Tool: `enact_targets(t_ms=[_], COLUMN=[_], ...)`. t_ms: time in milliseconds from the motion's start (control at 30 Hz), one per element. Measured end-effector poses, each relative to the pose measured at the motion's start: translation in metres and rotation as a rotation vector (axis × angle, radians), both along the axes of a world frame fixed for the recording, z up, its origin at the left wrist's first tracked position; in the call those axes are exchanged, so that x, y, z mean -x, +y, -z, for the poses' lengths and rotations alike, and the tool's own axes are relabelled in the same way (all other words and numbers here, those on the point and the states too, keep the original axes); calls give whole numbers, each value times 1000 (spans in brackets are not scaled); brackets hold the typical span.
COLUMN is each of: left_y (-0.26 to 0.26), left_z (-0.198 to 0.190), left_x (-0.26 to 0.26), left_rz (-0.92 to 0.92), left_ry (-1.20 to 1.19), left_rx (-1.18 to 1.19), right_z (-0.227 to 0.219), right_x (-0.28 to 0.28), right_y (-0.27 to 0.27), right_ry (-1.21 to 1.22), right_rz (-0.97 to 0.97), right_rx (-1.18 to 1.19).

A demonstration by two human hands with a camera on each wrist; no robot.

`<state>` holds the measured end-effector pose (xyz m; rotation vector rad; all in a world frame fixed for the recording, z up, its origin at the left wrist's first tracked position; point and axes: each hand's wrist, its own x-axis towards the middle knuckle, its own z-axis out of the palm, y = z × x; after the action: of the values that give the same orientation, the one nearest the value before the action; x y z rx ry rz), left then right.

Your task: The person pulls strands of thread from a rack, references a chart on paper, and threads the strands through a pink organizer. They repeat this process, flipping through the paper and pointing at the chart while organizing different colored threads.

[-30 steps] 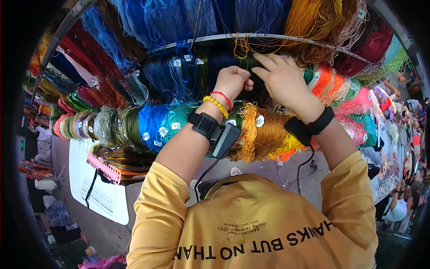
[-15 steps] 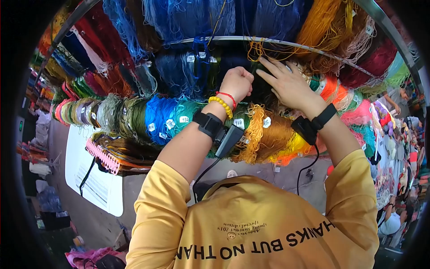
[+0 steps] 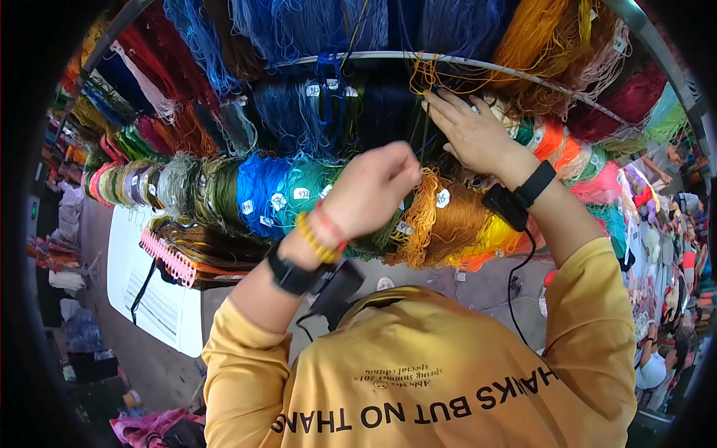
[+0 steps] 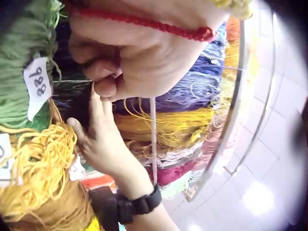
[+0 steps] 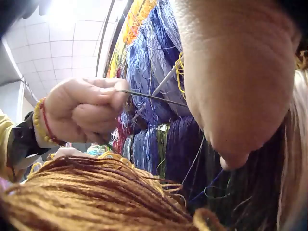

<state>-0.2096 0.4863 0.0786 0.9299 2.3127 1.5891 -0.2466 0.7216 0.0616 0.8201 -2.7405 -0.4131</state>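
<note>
A thin dark green thread (image 5: 151, 97) is pinched between the thumb and curled fingers of my left hand (image 3: 370, 190). It runs taut from there to behind my right hand (image 3: 478, 134). The right hand lies with fingers extended on dark skeins (image 5: 183, 149) under the white rail, its fingertips close to loose orange loops. Below the hands, an orange-yellow yarn skein (image 3: 423, 216) and brown yarn (image 5: 96, 192) hang on the front row. A green skein (image 4: 26, 62) with a white number tag (image 4: 38, 87) sits beside the left hand in the left wrist view.
A curved white rail (image 3: 358, 54) crosses behind the hands, with blue skeins (image 3: 321, 30) above it. Bright blue skeins (image 3: 258, 183) lie to the left. A pink comb-like holder (image 3: 170, 257) with threads and a printed white sheet (image 3: 142, 299) stand at lower left.
My left hand has drawn back from beside the right hand toward my body, and the thread now stretches between them. The right hand stays at the dark skeins.
</note>
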Motion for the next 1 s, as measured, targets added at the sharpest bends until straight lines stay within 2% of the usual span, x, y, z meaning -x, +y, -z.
enact_targets(t_ms=[33,100,167,200,233,333,367,467,567,633,667,700,733,767,833,867,967,1000], left_y=[-16,-55,-99,-128,-159,-262,-291,-386,-461,-497,-535,-553,-493,-462,-379,-342,-280,-266], left_z=[-8,-35,-62,-61,-57,-47,-50,-67,-62,-58,-41,-31,-42,-48,-63,-76,-87,-89], left_x=[-15,-44,-69,-78,-92,-156,-179,-249,-297,-316,-346,-362,-324,-315,-265,-252,-218,-211], left_rz=[23,98,156,160,85,-396,-460,-424,-524,-450,-742,-1395,-1705,-1607,-1605,-1559,-1039,-973], left_ry=[94,116,26,123,198,240,228,92,25,-95,3,201,270,214,308,152,106,106], left_rx=[10,99,135,95,-3,-366,-413,-623,-1042,-1089,-1040,-942,-801,-504,48,140,105,39], right_z=[-1,-1,0,-1,-3,-7,-7,-8,-16,-26,-34,-44,-57,-70,-104,-119,-131,-125], right_x=[-1,-1,0,0,-1,-1,-1,1,3,5,1,-5,-11,-15,-24,-33,-58,-65], right_y=[-1,-1,-1,-3,-4,-7,-7,-9,-11,-13,-18,-21,-27,-38,-80,-106,-198,-229], right_ry=[-10,-15,-8,-21,-35,-63,-72,-97,-146,-205,-203,-181,-155,-131,-395,-430,-529,-578], right_rz=[3,4,-6,2,10,19,19,19,3,0,-1,-4,-13,-38,-6,-217,-718,-865], right_rx=[1,15,39,38,38,28,23,19,25,29,66,2,-58,-117,-67,99,614,750])
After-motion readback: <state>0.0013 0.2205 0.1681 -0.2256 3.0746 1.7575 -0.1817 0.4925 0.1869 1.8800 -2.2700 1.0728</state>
